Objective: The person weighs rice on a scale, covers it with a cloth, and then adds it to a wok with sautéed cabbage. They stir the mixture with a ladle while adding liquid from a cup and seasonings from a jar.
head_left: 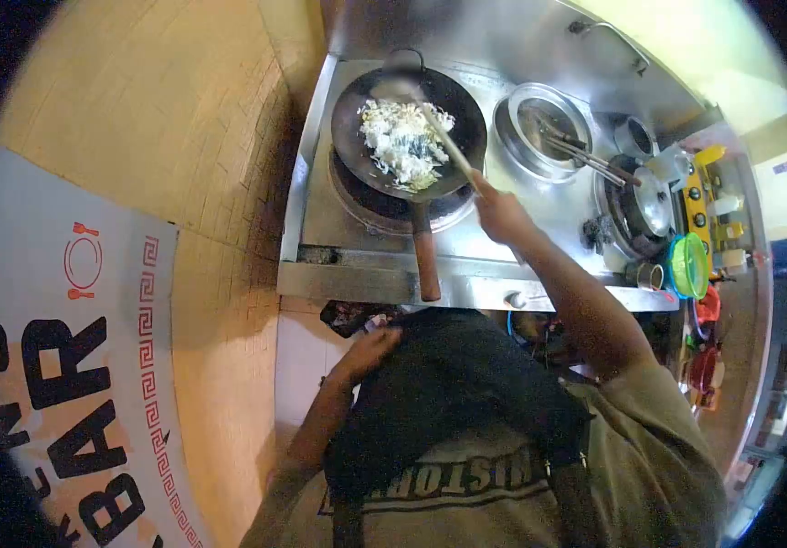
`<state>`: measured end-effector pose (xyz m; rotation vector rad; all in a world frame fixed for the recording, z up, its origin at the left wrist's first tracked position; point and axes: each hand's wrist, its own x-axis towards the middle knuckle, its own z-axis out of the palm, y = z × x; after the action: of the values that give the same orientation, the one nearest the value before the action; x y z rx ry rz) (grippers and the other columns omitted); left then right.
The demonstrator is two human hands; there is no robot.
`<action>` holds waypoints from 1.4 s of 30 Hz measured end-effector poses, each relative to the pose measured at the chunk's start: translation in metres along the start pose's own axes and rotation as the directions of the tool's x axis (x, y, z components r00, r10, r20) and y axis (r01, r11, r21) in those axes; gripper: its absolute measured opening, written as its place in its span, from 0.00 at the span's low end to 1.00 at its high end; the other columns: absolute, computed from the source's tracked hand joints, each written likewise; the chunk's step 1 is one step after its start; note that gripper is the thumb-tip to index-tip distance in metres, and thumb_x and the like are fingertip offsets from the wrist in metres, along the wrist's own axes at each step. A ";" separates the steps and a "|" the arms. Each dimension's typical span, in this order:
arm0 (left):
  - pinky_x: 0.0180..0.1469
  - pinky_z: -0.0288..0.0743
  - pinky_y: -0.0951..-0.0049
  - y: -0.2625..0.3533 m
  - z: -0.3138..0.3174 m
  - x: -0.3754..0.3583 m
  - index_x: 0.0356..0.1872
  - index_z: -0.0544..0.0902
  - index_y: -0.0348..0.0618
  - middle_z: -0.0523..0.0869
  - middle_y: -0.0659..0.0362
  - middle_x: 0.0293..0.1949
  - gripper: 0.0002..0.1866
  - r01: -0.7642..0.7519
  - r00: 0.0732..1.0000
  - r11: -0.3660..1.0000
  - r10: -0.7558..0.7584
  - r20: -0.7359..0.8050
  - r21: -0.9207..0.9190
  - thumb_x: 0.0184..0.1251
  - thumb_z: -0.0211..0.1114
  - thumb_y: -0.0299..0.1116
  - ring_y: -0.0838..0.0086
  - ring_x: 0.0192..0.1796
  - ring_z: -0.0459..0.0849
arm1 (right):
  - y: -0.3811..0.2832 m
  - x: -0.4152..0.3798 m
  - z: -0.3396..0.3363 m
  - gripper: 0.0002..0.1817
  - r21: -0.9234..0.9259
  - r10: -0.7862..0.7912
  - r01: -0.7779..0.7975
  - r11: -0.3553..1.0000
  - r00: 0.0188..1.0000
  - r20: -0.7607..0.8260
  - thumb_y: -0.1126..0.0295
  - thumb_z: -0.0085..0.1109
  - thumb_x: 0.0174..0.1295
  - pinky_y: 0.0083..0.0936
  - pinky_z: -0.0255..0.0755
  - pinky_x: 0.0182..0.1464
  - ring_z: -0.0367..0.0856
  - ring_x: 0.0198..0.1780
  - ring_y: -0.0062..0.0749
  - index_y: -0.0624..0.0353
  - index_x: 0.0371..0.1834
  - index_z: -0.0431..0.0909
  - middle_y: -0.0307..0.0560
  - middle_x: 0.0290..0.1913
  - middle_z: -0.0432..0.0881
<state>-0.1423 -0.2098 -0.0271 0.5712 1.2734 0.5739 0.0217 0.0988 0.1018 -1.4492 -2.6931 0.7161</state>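
Observation:
A dark wok (352, 146) sits on the left burner of the steel stove, its wooden handle (425, 265) pointing toward me. White rice (402, 142) with bits mixed in lies inside. My right hand (503, 212) is closed around the handle of a ladle (448, 146), whose blurred head is over the far side of the wok. My left hand (370, 354) rests low near my dark apron (466, 393), below the stove's front edge and away from the wok handle. What its fingers do is too unclear to tell.
A metal pot (512, 137) with utensils stands right of the wok. Farther right are a lidded pan (654, 205), a small pot (633, 137), green and blue bowls (690, 265) and several bottles. A tiled wall borders the left, with a lettered banner (92, 365).

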 end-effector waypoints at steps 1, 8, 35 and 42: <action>0.60 0.68 0.66 0.014 0.005 0.003 0.60 0.74 0.42 0.81 0.53 0.52 0.30 -0.001 1.000 0.981 0.000 -0.006 -0.196 0.69 0.54 0.56 0.65 0.54 0.78 | 0.001 -0.007 0.002 0.32 -0.069 -0.007 0.011 0.998 0.998 0.060 0.67 0.47 0.66 0.50 0.74 0.37 0.80 0.31 0.65 0.51 0.73 0.51 0.69 0.30 0.80; 0.40 0.80 0.63 0.094 0.017 0.103 0.44 0.74 0.40 0.82 0.51 0.39 0.17 -0.056 0.990 0.710 0.132 0.054 -0.702 0.68 0.59 0.45 0.62 0.36 0.83 | 0.000 -0.056 -0.045 0.34 -0.433 0.081 0.051 0.900 0.956 0.281 0.72 0.44 0.63 0.46 0.78 0.36 0.84 0.34 0.54 0.58 0.73 0.47 0.64 0.32 0.82; 0.22 0.74 0.70 0.131 0.036 0.092 0.23 0.75 0.42 0.76 0.59 0.18 0.08 -0.193 0.969 0.655 0.243 -0.039 -0.730 0.60 0.62 0.30 0.71 0.17 0.76 | 0.032 -0.051 -0.004 0.34 -0.301 0.047 0.019 0.953 0.977 0.210 0.68 0.47 0.65 0.48 0.75 0.35 0.81 0.30 0.57 0.56 0.74 0.48 0.62 0.28 0.81; 0.24 0.72 0.71 0.159 0.070 0.039 0.26 0.73 0.42 0.73 0.61 0.19 0.08 -0.152 0.972 0.635 0.234 0.001 -0.758 0.61 0.62 0.31 0.74 0.20 0.73 | 0.012 -0.124 -0.061 0.34 -0.395 0.081 0.018 0.919 0.969 0.232 0.72 0.48 0.61 0.51 0.75 0.31 0.82 0.27 0.55 0.54 0.73 0.50 0.60 0.26 0.81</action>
<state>-0.0793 -0.0720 0.0670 0.0155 0.7612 1.1716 0.1157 0.0298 0.1773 -1.5728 -3.1560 0.3822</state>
